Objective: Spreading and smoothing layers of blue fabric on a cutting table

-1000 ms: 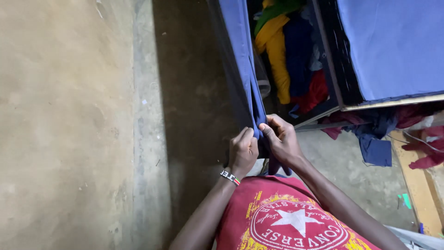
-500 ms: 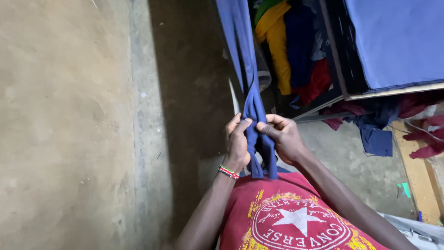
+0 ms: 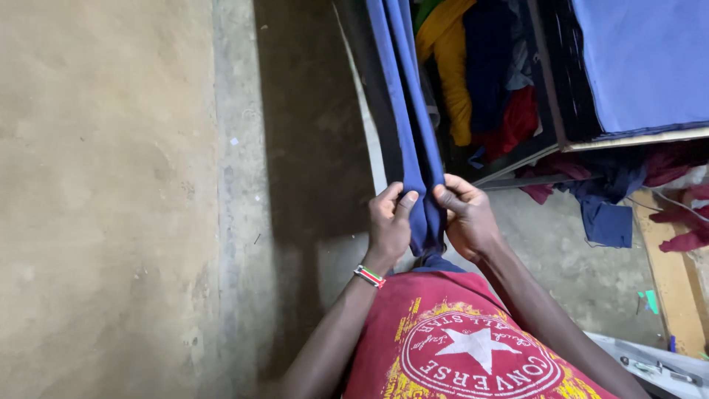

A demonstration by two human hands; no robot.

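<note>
A long strip of blue cloth (image 3: 405, 111) hangs stretched from the top of the view down to my chest. My left hand (image 3: 390, 225) pinches its left edge, with a beaded band on that wrist. My right hand (image 3: 467, 218) grips the right edge of the same blue cloth. Both hands sit side by side just above my red printed shirt (image 3: 465, 340). The cloth's lower end bunches between my hands and disappears behind them.
A dark shelf (image 3: 550, 111) to the right holds yellow, navy and red folded clothes. A blue sheet (image 3: 642, 59) covers the top right. Loose maroon and blue garments (image 3: 605, 199) lie on the concrete floor (image 3: 111, 222). A wooden plank (image 3: 668, 273) runs along the right.
Both hands have shifted slightly upward along the blue cloth and now pinch it closer together. The cloth stays taut.
</note>
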